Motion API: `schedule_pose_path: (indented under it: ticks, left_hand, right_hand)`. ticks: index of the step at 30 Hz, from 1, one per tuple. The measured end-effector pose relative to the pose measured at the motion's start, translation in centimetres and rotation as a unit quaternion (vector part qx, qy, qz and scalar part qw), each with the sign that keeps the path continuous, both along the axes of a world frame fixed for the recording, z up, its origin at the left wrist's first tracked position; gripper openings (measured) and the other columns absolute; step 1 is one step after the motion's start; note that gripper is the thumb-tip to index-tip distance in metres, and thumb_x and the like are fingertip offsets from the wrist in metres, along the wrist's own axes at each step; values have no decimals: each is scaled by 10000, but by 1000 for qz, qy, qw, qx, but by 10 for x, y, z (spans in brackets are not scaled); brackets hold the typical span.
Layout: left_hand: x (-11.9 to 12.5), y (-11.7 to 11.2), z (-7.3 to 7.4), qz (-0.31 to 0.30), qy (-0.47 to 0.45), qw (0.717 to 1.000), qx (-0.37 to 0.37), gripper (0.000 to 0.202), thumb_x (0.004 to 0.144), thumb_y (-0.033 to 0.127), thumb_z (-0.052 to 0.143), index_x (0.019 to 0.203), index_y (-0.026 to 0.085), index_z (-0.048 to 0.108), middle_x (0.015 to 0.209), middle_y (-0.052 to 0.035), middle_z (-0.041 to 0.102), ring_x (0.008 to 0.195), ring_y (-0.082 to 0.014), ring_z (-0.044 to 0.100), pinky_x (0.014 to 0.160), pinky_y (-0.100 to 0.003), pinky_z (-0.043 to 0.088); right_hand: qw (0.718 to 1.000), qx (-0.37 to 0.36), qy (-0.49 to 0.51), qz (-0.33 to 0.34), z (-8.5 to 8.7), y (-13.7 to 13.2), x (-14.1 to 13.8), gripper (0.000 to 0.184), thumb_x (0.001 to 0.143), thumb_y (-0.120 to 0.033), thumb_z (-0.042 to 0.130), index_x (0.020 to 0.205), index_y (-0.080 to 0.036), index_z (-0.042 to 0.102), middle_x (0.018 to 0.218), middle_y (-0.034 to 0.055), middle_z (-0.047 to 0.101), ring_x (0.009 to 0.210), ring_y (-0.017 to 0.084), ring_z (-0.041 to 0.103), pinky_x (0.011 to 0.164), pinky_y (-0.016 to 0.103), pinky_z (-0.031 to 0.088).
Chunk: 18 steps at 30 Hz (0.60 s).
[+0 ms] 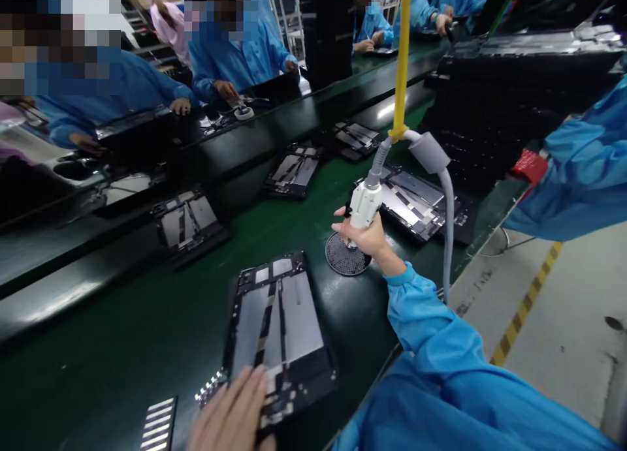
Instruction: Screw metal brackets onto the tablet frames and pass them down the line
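Observation:
My right hand (368, 234) is wrapped around a white electric screwdriver (366, 204), which hangs from a yellow cord and has a grey cable. The screwdriver's lower end is over a round perforated screw tray (343, 258); whether the bit touches the tray I cannot tell. Left of the tray, an open tablet (304, 307) lies with its silver battery panels and dark ribbon cables exposed. My left hand (235, 412) rests on the tablet's near left edge with its fingers stretched out, slightly blurred. Its lower part is cut off by the frame.
More opened tablets (191, 221) lie along the green bench (117, 333), several of them further back. A strip with silver bars (159, 425) is near the front edge. Co-workers in blue work opposite; a blue sleeve (588, 164) with a red band is at right.

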State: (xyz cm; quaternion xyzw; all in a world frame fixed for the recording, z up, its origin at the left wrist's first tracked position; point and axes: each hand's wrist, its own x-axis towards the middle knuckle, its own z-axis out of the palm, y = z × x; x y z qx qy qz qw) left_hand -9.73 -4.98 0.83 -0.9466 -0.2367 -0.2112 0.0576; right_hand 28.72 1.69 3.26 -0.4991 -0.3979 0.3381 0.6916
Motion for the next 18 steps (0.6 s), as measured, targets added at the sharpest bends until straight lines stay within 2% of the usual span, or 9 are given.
schedule_pose_path:
  ticks: [2,3,5,7,9,11,13,16,18]
  left_hand:
    - [32,-19,-8,-44,40,998,36,437,793,309,590,1217,208,632,1209,-74,681,1119,-289,627,1165,-464,271]
    - [48,-27,-11,-43,41,998,31,435,803,297,603,1222,180,622,1238,-87,663,1179,-313,589,1185,-520,193]
    - [75,-40,-16,-34,28,999,1,450,818,294,634,1237,134,596,1272,-117,636,1260,-351,517,1178,-598,135]
    - [93,-45,-20,-35,-2,999,-37,473,831,295,644,1256,102,569,1274,-141,631,1292,-353,484,1171,-601,172]
    - [104,-47,-25,-42,-67,994,-82,414,843,233,629,1236,116,577,1212,-132,671,1269,-322,518,1156,-570,259]
    - [109,-48,-31,-59,-152,978,-129,336,841,100,583,1170,159,613,1076,-88,731,1168,-263,610,1108,-511,379]
    - [113,-51,-37,-65,-229,958,-161,394,820,-11,521,1137,195,630,952,-45,754,1026,-205,681,1037,-443,472]
    - [119,-56,-40,-22,-293,933,-207,477,811,-40,508,1200,219,602,893,-21,757,877,-172,715,976,-400,527]
    - [121,-58,-36,-3,-300,926,-230,457,814,-18,537,1182,243,613,911,-17,756,858,-176,718,961,-397,541]
  right_hand:
    - [1000,-12,-4,1,-2,1,-4,333,626,-309,784,873,-142,635,422,-73,549,355,94,482,412,246,420]
    - [1000,-17,-3,4,-2,1,-6,339,619,-310,785,872,-141,636,419,-71,550,357,95,482,415,247,421]
    - [1000,-23,0,13,-3,1,-9,345,607,-314,792,863,-144,636,416,-66,554,357,100,483,418,252,422]
    - [999,-28,4,17,-3,0,-11,356,595,-326,803,853,-149,635,414,-61,557,358,106,482,422,259,423]
    - [999,-34,8,20,-4,0,-13,374,579,-344,817,841,-151,632,409,-58,555,357,112,482,422,265,422]
    - [999,-40,10,22,-5,1,-14,384,562,-350,829,820,-150,628,402,-57,547,356,115,483,420,266,420]
    - [999,-43,9,22,-7,1,-14,376,556,-344,835,799,-149,624,402,-57,543,354,113,481,416,262,415]
    - [999,-43,6,19,-9,1,-15,348,565,-335,833,776,-155,623,407,-60,541,355,109,480,411,258,415]
    - [999,-41,3,16,-10,1,-15,330,570,-329,829,763,-161,621,410,-61,543,357,108,482,410,258,416]
